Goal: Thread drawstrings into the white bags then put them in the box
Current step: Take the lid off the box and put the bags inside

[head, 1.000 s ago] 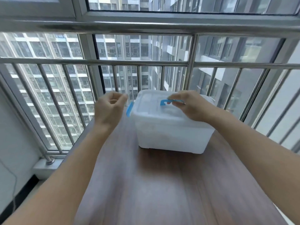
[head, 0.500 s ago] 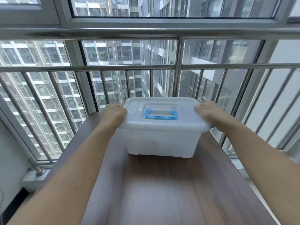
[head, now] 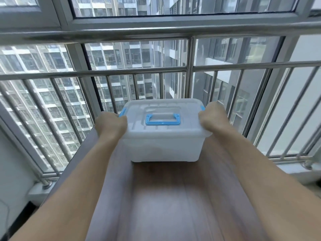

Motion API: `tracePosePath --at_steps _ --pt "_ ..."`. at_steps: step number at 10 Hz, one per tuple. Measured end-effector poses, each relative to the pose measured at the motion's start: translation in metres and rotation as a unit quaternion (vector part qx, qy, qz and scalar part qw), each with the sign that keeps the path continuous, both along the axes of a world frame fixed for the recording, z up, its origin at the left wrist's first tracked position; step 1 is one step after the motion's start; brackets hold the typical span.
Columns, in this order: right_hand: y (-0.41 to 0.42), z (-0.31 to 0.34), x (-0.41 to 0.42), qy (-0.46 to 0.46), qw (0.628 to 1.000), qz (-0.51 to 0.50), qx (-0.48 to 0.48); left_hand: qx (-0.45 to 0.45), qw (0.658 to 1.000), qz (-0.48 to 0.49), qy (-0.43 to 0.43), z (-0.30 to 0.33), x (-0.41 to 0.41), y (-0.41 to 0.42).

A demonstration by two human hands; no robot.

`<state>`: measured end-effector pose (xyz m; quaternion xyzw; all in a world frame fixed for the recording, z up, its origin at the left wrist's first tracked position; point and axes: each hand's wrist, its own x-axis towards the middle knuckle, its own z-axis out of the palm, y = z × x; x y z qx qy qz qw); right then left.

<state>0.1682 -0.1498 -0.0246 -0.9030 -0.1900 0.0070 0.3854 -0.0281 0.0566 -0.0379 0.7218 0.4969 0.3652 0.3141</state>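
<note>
A translucent white plastic box (head: 163,146), rectangular with rounded corners, sits at the far end of a smooth wood-grain table (head: 173,202). Its ribbed lid (head: 163,117) is on, with a flat blue handle (head: 163,120) folded into a recess at the centre and blue clips at either end. The left hand (head: 111,126) grips the box's left end and the right hand (head: 212,120) its right end, fingers curled round the lid's rim. Beyond stands a shiny tubular steel railing (head: 190,70).
</note>
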Motion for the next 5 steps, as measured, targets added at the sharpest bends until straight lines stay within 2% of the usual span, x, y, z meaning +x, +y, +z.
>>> tracePosePath --at_steps 1,2,3,4,5 --pt "0.007 -0.001 -0.002 -0.065 0.997 -0.013 -0.047 0.035 0.999 -0.003 0.039 0.001 0.002 0.003" --pt "0.015 0.007 0.007 -0.059 0.995 0.003 -0.081 0.027 0.997 -0.006 0.066 0.002 0.011 0.013" --pt "0.026 0.011 0.026 0.016 0.998 0.051 -0.033 -0.034 0.997 -0.058 0.022 0.002 0.021 0.02" --pt "0.027 0.009 0.036 0.186 0.973 0.103 0.09 -0.178 0.965 -0.188 -0.031 -0.01 0.031 0.043" --pt "0.023 0.0 0.03 0.125 0.981 0.078 0.123 -0.153 0.958 -0.238 -0.046 -0.016 0.025 0.042"
